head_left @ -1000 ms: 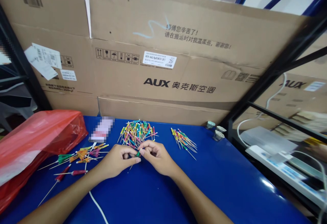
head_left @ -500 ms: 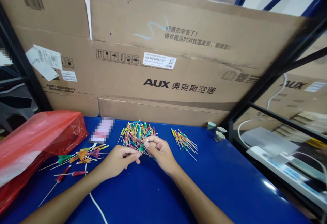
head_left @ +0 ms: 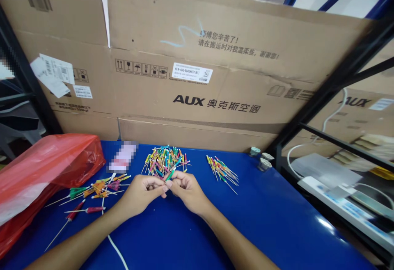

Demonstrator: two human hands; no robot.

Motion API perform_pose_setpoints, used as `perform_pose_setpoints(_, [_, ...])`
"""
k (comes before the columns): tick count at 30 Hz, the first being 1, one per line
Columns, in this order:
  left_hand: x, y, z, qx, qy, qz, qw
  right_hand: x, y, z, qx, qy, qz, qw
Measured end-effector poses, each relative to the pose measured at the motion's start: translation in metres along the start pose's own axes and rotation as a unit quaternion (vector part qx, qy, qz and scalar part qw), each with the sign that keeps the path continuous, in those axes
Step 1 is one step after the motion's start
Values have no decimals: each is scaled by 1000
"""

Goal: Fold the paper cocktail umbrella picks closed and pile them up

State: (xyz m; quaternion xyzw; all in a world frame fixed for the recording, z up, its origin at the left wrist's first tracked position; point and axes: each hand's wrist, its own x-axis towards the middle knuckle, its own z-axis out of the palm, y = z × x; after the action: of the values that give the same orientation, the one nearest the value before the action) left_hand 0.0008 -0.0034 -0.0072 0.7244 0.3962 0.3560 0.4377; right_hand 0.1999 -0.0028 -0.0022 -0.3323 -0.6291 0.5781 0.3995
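Between my two hands is a closed green cocktail umbrella (head_left: 170, 175), its tip pointing up and to the right. My left hand (head_left: 142, 193) pinches low on it, with thumb and fingers pressed together. Meeting it from the other side, my right hand (head_left: 190, 191) also grips the umbrella, and the fingertips nearly touch. The stick's lower end is hidden by the fingers. Just behind the hands lies a pile of closed cocktail umbrellas (head_left: 164, 158) in many colours. A smaller bunch of closed umbrellas (head_left: 220, 170) rests to the right.
Several partly opened paper umbrellas (head_left: 99, 186) and closed red ones (head_left: 93, 209) lie at left, beside a red plastic bag (head_left: 76, 151). A white cable (head_left: 115, 247) crosses the blue table (head_left: 184, 245). Small containers (head_left: 264, 164) stand back right, before a cardboard wall (head_left: 147, 97).
My right hand has shifted left and its fingertips have come close to the left ones. The green umbrella now points up more steeply between them. My left hand has barely moved.
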Motion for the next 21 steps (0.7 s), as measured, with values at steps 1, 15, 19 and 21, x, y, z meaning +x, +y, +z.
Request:
perform_pose_setpoints(1, [0, 0, 0, -1, 1, 0, 1000, 0, 0, -1, -8, -7, -1, 1000])
perform_pose_setpoints(15, [-1, 4, -1, 9, 17, 2, 1000, 1, 2, -7, -55, 23, -19, 998])
perform_pose_setpoints(19, [0, 2, -1, 14, 11, 0, 1000, 0, 3, -6, -74, 19, -24, 997])
perform_pose_setpoints(21, [0, 2, 0, 16, 11, 1, 1000, 0, 3, -6, -81, 14, -25, 996])
